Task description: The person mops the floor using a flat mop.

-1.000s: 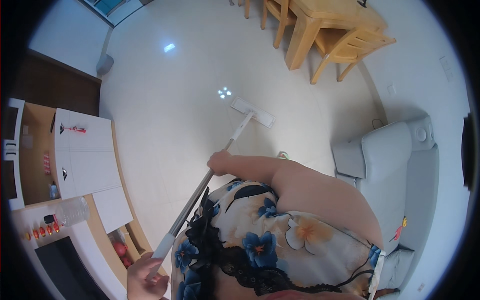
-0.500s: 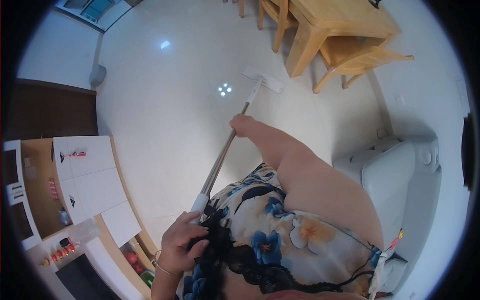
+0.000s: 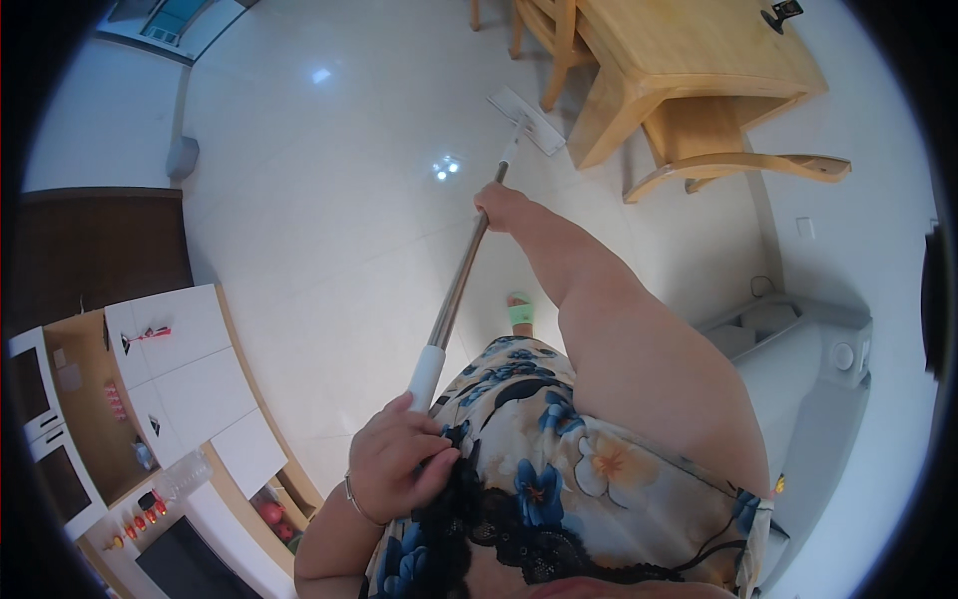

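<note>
Both hands closed on a flat mop, one at each end of its pole.
The right hand wraps tightly around the metal shaft low down, toward the mop head, fingers curled together; the left hand bends over the white handle grip at the near end, clasping it, though the fingers' undersides are hidden. The rectangular white mop head lies on the glossy tiled floor, just beside a leg of the wooden dining table.
</note>
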Tool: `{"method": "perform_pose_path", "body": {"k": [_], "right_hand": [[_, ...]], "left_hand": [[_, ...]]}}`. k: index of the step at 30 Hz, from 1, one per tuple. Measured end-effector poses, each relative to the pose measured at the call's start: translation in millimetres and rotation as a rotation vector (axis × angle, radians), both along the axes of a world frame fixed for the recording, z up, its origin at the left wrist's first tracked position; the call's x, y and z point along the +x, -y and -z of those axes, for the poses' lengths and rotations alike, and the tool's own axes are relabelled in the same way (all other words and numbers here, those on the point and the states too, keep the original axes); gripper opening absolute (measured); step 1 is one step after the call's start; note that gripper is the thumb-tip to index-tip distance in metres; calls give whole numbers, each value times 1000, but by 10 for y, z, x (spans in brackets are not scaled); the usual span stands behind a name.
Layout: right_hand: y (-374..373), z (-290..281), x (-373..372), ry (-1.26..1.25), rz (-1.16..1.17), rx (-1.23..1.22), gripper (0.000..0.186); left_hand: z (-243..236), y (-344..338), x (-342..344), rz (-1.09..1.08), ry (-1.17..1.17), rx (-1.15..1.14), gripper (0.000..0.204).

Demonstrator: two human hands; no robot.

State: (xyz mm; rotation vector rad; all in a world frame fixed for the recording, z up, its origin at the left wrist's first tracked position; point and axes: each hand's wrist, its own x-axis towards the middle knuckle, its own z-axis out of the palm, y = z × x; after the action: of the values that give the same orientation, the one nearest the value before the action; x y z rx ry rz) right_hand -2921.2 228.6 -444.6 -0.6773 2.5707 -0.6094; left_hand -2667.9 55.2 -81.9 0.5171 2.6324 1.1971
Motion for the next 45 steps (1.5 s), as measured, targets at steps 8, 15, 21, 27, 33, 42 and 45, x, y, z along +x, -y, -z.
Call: {"method": "perform_pose_path", "body": {"k": [8,15,21,27,33,42,45], "right_hand": [[-50,-53,405,-197,140,-393,27],[243,-778,1021,-8,302,-392,30],[212,-984,1597,36,286,-482,36],[64,-1114,1596,162,53,-376,42],[226,-1034,1579,83,41,-431,39],[1356,-1157,1727,175,-476,-425,41],[1662,-1112,1716,188,-724,-320,25]], "left_hand": [[-436,30,-47,110,-188,103,13],[-1046,355,19,201,-234,277,26],[-1317,646,13,281,-153,607,17],[-1069,793,-205,844,170,784,30],[-1011,678,-22,402,-30,855,39],[-1455,611,714,-250,-359,656,30],[-1340,534,942,-350,-431,648,29]]}}
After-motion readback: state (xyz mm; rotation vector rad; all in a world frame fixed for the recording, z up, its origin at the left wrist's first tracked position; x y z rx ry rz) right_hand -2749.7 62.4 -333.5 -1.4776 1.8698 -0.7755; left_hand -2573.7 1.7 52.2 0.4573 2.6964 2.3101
